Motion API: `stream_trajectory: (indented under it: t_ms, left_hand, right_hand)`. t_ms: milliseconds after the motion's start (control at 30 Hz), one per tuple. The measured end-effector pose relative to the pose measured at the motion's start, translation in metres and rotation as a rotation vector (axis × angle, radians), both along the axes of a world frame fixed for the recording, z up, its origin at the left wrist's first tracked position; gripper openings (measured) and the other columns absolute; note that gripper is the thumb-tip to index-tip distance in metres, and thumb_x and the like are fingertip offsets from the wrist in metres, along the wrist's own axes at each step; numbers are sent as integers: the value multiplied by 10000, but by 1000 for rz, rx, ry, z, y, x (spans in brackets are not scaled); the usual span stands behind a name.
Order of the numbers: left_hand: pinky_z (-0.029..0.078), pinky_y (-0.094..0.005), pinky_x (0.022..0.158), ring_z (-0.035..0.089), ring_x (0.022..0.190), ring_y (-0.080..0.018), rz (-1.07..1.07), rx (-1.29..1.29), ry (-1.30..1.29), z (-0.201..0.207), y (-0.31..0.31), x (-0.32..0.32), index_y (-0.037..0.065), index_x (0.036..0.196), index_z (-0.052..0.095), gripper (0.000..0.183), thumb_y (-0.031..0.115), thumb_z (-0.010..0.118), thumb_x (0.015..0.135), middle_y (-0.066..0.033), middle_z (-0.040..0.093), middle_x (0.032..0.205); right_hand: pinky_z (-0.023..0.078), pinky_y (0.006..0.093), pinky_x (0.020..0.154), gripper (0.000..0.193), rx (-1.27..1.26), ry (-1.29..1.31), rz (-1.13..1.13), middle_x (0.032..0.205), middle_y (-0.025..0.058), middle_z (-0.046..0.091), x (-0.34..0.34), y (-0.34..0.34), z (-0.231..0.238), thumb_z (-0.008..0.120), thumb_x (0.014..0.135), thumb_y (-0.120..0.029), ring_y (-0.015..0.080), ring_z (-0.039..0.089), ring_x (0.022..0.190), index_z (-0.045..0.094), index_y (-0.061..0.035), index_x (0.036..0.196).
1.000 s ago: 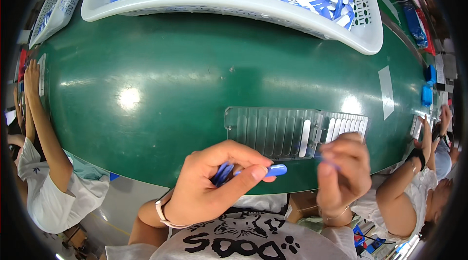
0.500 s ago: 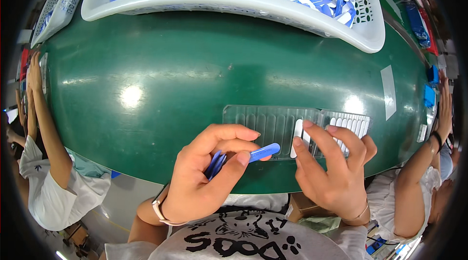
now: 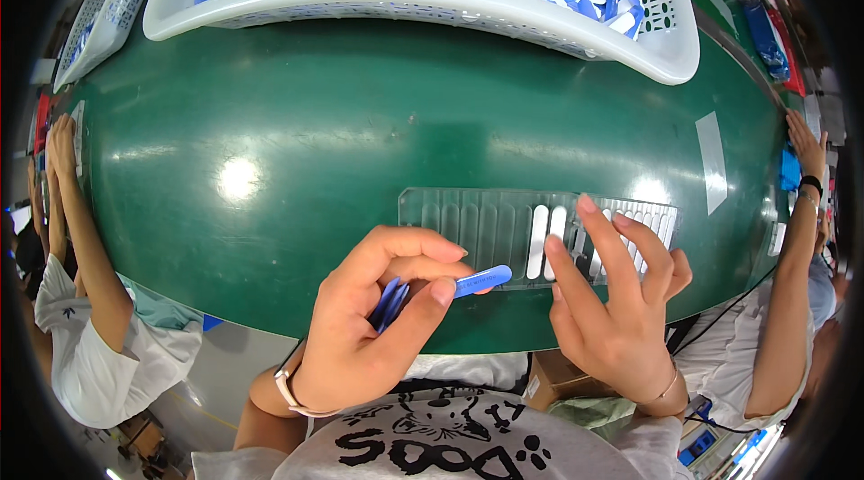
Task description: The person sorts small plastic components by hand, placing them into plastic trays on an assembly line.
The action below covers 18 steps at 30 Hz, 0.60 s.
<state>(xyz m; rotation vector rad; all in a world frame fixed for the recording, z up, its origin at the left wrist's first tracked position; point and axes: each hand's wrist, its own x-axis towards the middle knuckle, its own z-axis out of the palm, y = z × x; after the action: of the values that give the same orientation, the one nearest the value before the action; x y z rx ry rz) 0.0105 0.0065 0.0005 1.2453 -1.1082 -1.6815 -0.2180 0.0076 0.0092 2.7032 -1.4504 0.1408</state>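
My left hand is closed around several flat blue round-ended strips. One blue strip sticks out to the right, pinched between thumb and fingers. To the right, my right hand hovers over a clear slotted tray, fingers spread and nothing seen in them. In the tray's left section, two white round-ended strips lie side by side in slots. More white strips fill the right section in a row, partly hidden by my right fingers.
A large white basket heaped with blue and white strips stands at the back of the green table. Another basket is at far left. Tape is stuck on the table at right. Other people's arms reach in at both sides.
My right fingers have drawn slightly away from the two white strips, and both now show fully. My left hand keeps its grip on the blue strips. The view has shifted a little.
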Motion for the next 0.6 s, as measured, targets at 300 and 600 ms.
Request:
stream_trajectory:
  t_ms: [300,600]
  left_hand:
    - [344,-152,473,427,543,-8,30,-105,25,-1,-2,-5,11,1071,450,191,7,535,900,-149,685,927]
    - [444,-217,726,602,850,-85,-70,-97,34,1,-3,-8,10,1107,457,221,-16,536,902,-115,685,949]
  right_hand:
    - [257,453,888,421,149,-58,62,1311,160,500,-2,-5,5,641,655,-114,323,422,1132,650,-46,1070]
    - [401,316,681,436,393,-830,-27,1045,123,638,0,-9,6,780,644,-109,234,574,831,660,-28,1056]
